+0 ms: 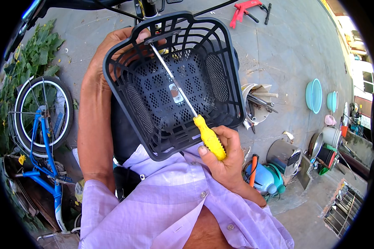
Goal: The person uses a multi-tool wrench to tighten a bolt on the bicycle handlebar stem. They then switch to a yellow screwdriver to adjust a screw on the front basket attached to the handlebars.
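A black plastic bicycle basket [174, 112] fills the middle of the view, its opening facing me. Its far side sits against the bicycle's front post [148, 9]. My right hand [224, 155] is closed round the yellow handle of a screwdriver [210, 139]. The long metal shaft slants up across the basket, and its tip meets a dark bracket plate [163, 37] on the basket's far wall. My left hand [118, 45] grips the basket's far left side, with the thumb beside the plate. Some of its fingers are hidden behind the basket wall.
A blue bicycle frame [45, 145] with a wheel lies at left beside green plants [33, 50]. A red part [243, 10] lies on the ground at the far right. Right of the basket stand a bucket of tools [253, 103], turquoise basins [314, 96] and a metal pot [280, 153].
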